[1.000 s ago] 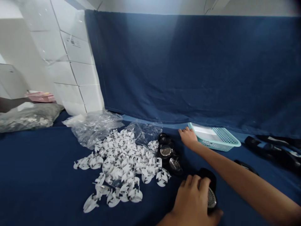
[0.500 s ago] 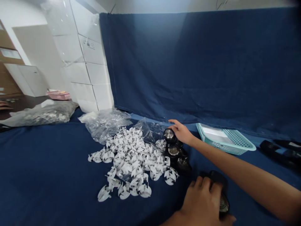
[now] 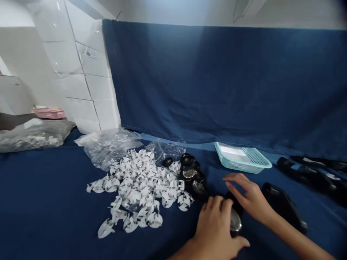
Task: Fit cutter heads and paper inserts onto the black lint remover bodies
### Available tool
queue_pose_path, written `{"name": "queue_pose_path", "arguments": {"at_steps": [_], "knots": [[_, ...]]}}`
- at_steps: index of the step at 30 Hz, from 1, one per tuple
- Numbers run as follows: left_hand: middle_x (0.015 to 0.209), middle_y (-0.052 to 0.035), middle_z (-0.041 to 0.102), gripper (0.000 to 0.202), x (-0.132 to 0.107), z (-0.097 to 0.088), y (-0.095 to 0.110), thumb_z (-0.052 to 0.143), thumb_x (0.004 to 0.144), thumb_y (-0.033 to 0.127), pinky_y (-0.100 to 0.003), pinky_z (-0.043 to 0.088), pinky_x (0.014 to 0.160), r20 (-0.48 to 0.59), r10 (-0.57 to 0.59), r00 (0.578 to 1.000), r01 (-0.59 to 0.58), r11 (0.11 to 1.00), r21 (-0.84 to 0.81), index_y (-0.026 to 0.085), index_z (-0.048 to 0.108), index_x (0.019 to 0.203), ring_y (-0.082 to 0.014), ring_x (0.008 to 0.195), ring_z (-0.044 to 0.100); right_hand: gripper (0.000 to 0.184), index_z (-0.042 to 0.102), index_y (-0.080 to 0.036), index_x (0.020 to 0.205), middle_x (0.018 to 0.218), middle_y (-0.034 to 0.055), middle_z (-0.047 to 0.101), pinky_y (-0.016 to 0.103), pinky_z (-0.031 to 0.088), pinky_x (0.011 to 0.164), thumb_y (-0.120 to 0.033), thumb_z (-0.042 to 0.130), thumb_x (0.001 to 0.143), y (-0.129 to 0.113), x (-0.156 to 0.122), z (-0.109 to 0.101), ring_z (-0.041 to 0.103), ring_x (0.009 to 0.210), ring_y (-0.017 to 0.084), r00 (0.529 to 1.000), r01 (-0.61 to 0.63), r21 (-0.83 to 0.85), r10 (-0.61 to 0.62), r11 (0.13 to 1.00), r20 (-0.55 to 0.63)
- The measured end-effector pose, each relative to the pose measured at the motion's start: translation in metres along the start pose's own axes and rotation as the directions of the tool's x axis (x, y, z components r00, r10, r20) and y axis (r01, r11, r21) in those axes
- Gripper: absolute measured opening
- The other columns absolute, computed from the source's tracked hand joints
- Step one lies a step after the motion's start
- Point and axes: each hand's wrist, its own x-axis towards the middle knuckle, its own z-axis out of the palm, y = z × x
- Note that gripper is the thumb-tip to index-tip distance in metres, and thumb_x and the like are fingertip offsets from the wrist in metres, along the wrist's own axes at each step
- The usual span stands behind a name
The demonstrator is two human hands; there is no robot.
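Observation:
My left hand (image 3: 217, 227) is wrapped round a black device with a round metal mesh head (image 3: 235, 221) near the table's front edge. Just right of it, my right hand (image 3: 248, 196) rests with fingers spread over the same device; whether it holds anything is hidden. To their left stands a cluster of black round caps with metal mesh (image 3: 191, 173). Left of the caps spreads a pile of small white blade pieces (image 3: 139, 186) on the blue cloth.
A teal plastic basket (image 3: 244, 159) sits at the back right. Black device bodies lie at right (image 3: 283, 206) and far right (image 3: 314, 171). Crumpled clear plastic bags (image 3: 108, 144) lie behind the pile. A filled bag (image 3: 32, 135) and white boxes (image 3: 86, 83) are at left.
My right hand has pulled back from the black caps near the basket to the device under my left hand. My left hand has stayed on the device.

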Motion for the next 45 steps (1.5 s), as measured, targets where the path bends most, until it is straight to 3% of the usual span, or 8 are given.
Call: {"name": "queue_pose_path", "arguments": {"at_steps": [5, 11, 17, 22, 27, 32, 40, 45], "knots": [[0.119, -0.0089, 0.058, 0.092, 0.005, -0.013, 0.006, 0.094, 0.040, 0.042, -0.050, 0.046, 0.096, -0.106, -0.045, 0.993, 0.047, 0.999, 0.019, 0.020, 0.054, 0.119, -0.0321, 0.108, 0.054, 0.026, 0.063, -0.028, 0.114, 0.117, 0.0081, 0.067, 0.046, 0.048, 0.099, -0.035, 0.046, 0.096, 0.009, -0.053, -0.011, 0.060, 0.113, 0.026, 0.986, -0.069, 0.040, 0.062, 0.997, 0.158], [0.125, -0.0081, 0.055, 0.061, 0.012, -0.021, -0.001, 0.075, 0.071, 0.022, -0.045, 0.043, 0.101, -0.209, -0.027, 0.978, 0.038, 0.998, 0.053, 0.022, 0.048, 0.125, -0.0271, 0.118, 0.052, 0.030, 0.062, -0.025, 0.119, 0.113, 0.0111, 0.065, 0.054, 0.044, 0.098, -0.036, 0.050, 0.093, -0.003, -0.066, -0.016, 0.061, 0.104, 0.028, 0.986, 0.009, -0.165, 0.018, 0.986, 0.164], [0.127, -0.0076, 0.055, 0.052, 0.014, -0.020, -0.003, 0.066, 0.078, 0.027, -0.047, 0.042, 0.103, -0.156, -0.028, 0.987, 0.023, 0.999, -0.032, 0.025, 0.047, 0.127, -0.0269, 0.119, 0.052, 0.073, 0.037, -0.018, 0.144, 0.147, 0.0176, 0.041, 0.053, 0.038, 0.107, -0.044, 0.064, 0.082, 0.007, -0.068, -0.012, 0.040, 0.133, 0.034, 0.981, -0.046, -0.133, 0.070, 0.990, 0.180], [0.121, -0.0061, 0.060, 0.048, 0.019, -0.028, 0.004, 0.070, 0.076, 0.030, -0.043, 0.045, 0.099, -0.154, -0.057, 0.986, 0.028, 0.982, -0.184, 0.024, 0.055, 0.121, -0.0258, 0.113, 0.058, 0.067, 0.055, -0.017, 0.129, 0.117, 0.0144, 0.064, 0.048, 0.047, 0.098, -0.051, 0.072, 0.074, 0.007, -0.069, -0.014, 0.059, 0.109, 0.031, 0.980, -0.123, 0.025, 0.117, 0.992, 0.158], [0.117, -0.0057, 0.064, 0.055, 0.020, -0.035, 0.006, 0.074, 0.075, 0.037, -0.043, 0.046, 0.098, -0.043, -0.151, 0.988, 0.114, 0.876, -0.469, 0.023, 0.054, 0.125, -0.0263, 0.109, 0.061, 0.061, 0.054, -0.024, 0.127, 0.108, 0.0101, 0.064, 0.045, 0.053, 0.088, -0.048, 0.074, 0.074, -0.006, -0.075, -0.019, 0.063, 0.098, 0.028, 0.997, -0.075, 0.176, 0.074, 0.981, 0.012], [0.122, -0.0063, 0.061, 0.061, 0.018, -0.036, 0.009, 0.078, 0.072, 0.032, -0.044, 0.044, 0.101, 0.024, -0.093, 0.995, 0.091, 0.834, -0.545, 0.025, 0.052, 0.127, -0.0281, 0.113, 0.059, 0.067, 0.047, -0.026, 0.133, 0.117, 0.0105, 0.060, 0.043, 0.051, 0.091, -0.040, 0.076, 0.074, -0.005, -0.077, -0.015, 0.059, 0.106, 0.028, 0.994, -0.067, 0.195, 0.082, 0.978, -0.068], [0.134, -0.0078, 0.054, 0.063, 0.016, -0.036, 0.015, 0.077, 0.072, 0.029, -0.045, 0.043, 0.104, 0.000, -0.008, 1.000, 0.007, 0.885, -0.466, 0.026, 0.054, 0.130, -0.0293, 0.123, 0.052, 0.069, 0.051, -0.023, 0.129, 0.122, 0.0099, 0.062, 0.044, 0.047, 0.098, -0.038, 0.080, 0.069, -0.003, -0.074, -0.012, 0.059, 0.111, 0.029, 0.980, -0.197, 0.311, 0.191, 0.930, 0.048], [0.129, -0.0073, 0.060, 0.067, 0.016, -0.033, 0.013, 0.078, 0.072, 0.026, -0.043, 0.043, 0.104, 0.083, -0.085, 0.993, 0.118, 0.738, -0.664, 0.023, 0.049, 0.132, -0.0269, 0.119, 0.057, 0.041, 0.060, -0.023, 0.120, 0.112, 0.0063, 0.068, 0.039, 0.050, 0.092, -0.041, 0.066, 0.083, -0.013, -0.072, -0.016, 0.063, 0.103, 0.026, 0.930, -0.369, 0.602, 0.289, 0.708, 0.229]]}}
